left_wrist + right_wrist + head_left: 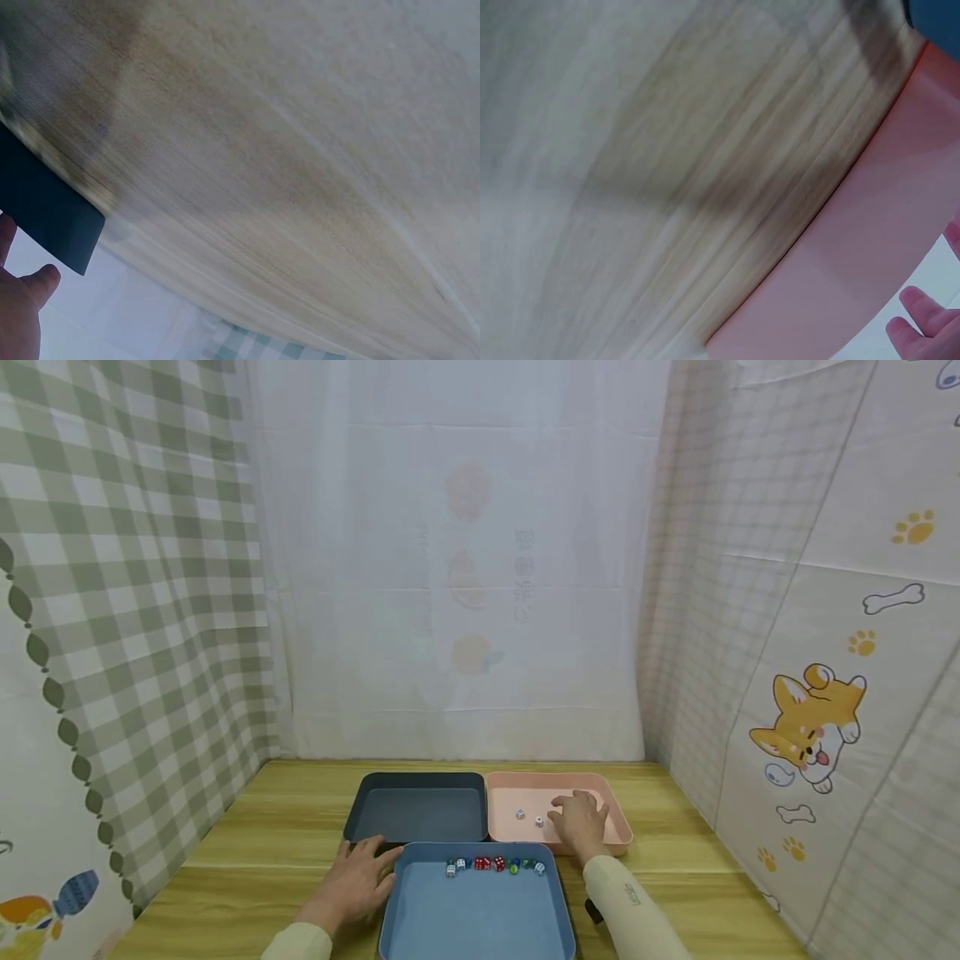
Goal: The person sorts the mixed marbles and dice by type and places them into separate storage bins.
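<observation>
A blue tray (476, 918) lies nearest, with several small dice along its far side, among them red dice (482, 863), a white die (451, 871) and green ones. Behind it on the right, a pink tray (517, 787) contains two white dice, one die (520, 814) farther left than the other die (539, 822). My right hand (581, 822) hovers over the pink tray, fingers apart and loosely bent just right of those dice; nothing shows between them. My left hand (358, 881) rests by the blue tray's upper left corner, fingers spread, thumb near its rim.
An empty dark tray (420, 810) stands at the back left, against the pink tray. All three sit on a wood-grain table (247, 860). A checked curtain (150, 568) hangs at the left, a white curtain (465, 568) behind, and a printed one at the right.
</observation>
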The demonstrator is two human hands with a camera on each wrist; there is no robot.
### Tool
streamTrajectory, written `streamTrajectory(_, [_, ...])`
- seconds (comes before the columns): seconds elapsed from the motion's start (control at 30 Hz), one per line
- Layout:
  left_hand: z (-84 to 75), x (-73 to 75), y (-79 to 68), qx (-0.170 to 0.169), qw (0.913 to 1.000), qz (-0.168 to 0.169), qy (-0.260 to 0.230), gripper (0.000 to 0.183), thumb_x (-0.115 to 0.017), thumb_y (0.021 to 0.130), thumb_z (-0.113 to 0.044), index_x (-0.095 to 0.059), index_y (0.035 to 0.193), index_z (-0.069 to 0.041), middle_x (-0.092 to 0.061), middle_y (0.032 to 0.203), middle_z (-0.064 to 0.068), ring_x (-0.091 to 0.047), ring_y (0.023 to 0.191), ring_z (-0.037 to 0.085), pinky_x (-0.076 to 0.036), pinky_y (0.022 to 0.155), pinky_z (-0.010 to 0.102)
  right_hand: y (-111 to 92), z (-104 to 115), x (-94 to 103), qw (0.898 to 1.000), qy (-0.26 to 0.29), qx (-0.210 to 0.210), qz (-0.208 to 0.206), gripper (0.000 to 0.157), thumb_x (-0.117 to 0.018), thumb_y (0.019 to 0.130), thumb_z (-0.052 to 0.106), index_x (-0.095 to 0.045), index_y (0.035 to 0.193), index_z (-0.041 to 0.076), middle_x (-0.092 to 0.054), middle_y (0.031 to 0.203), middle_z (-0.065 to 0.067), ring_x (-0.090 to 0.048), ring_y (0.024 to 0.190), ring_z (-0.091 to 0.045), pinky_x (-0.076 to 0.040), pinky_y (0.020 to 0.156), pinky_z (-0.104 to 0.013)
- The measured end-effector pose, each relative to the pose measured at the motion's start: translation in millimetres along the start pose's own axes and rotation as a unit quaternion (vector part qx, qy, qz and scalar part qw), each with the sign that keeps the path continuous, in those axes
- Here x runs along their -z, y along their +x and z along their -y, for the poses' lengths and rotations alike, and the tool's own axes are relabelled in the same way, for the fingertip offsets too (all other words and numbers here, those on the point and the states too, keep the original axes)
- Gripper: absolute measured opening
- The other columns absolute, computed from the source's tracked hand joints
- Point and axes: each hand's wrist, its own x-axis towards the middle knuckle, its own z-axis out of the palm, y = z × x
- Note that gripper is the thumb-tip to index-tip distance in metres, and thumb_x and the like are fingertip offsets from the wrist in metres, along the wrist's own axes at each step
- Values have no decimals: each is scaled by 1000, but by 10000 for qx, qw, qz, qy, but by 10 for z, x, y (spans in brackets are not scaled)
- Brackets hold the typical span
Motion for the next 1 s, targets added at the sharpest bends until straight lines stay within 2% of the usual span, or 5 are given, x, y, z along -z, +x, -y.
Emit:
streamTrajectory(0.4, [-21,21,-7,33,10000,37,31,40,-54,101,-29,-60,138,-16,-48,141,20,-43,132,39,-24,105,71,-55,-96,121,10000,-8,30,4,21,-71,92,23,-77,108,12,-59,131,-22,-40,132,-43,-11,108,-73])
streamTrajectory(0.6, [-5,-4,2,25,10000,46,-32,40,-54,101,-29,-59,139,-16,-48,141,20,-43,133,40,-23,105,72,-100,-113,180,10000,-1,83,-23,19,-71,92,23,-77,106,11,-63,126,-19,-42,130,-42,-16,106,-72])
streamTrajectory(0.83, [-16,18,-14,96,9999,39,-43,40,-54,101,-29,-60,138,-17,-48,141,19,-43,132,39,-23,105,72,-145,-109,201,9993,69,369,-62,18,-71,91,22,-78,103,12,-65,122,-16,-45,129,-41,-19,105,-73])
streamTrajectory(1.0, [-30,25,-17,114,9999,45,-66,39,-54,101,-29,-60,138,-17,-48,141,19,-44,132,39,-23,105,72,-181,-85,219,9991,185,365,-55,17,-72,91,22,-78,102,12,-64,124,-17,-44,130,-40,-17,106,-73])
